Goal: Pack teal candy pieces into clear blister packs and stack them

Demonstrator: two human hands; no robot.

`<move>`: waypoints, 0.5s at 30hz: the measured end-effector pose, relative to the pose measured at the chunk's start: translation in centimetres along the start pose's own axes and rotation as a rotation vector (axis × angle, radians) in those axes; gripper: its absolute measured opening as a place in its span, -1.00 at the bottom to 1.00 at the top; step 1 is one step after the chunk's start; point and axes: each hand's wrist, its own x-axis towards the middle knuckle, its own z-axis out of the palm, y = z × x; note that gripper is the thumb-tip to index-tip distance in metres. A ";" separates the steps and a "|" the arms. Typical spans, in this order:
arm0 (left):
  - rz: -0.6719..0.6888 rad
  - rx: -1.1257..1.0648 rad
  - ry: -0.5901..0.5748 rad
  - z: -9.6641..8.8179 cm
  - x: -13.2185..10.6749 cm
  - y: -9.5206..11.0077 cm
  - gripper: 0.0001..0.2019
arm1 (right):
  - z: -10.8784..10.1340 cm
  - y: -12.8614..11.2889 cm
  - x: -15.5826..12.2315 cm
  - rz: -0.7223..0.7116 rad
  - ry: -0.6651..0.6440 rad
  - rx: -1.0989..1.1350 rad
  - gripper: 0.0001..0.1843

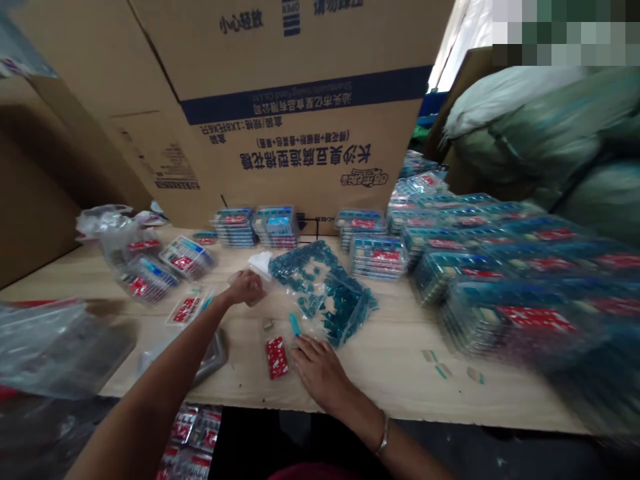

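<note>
My left hand (246, 288) reaches forward over the wooden table (390, 360), fingers curled closed at the white edge of a clear bag (320, 290) full of small teal pieces. What it pinches is hidden. My right hand (320, 371) lies flat on the table with fingers spread, its fingertips beside a small teal piece (295, 325) and a red printed card (277, 357). A small packet with a red card (186, 309) lies left of my left forearm.
Stacks of finished blue-and-red packets (377, 257) line the back and fill the right side. A large printed cardboard box (295, 107) stands behind the table. Loose plastic bags with packets (150, 263) lie at the left. More packets (193, 433) sit below the table's front edge.
</note>
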 end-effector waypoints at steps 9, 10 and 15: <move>0.019 0.023 -0.035 -0.3 1.7 -1.6 -0.65 | -0.9 -1.6 3.0 0.007 0.098 -0.002 -0.68; 0.017 0.023 -0.043 -0.3 1.7 -1.6 -0.66 | -1.6 -0.9 3.0 0.013 0.141 0.021 -0.68; 0.010 0.020 -0.067 -0.2 1.8 -2.0 -0.69 | -5.2 5.8 3.6 0.260 0.039 -0.026 -0.64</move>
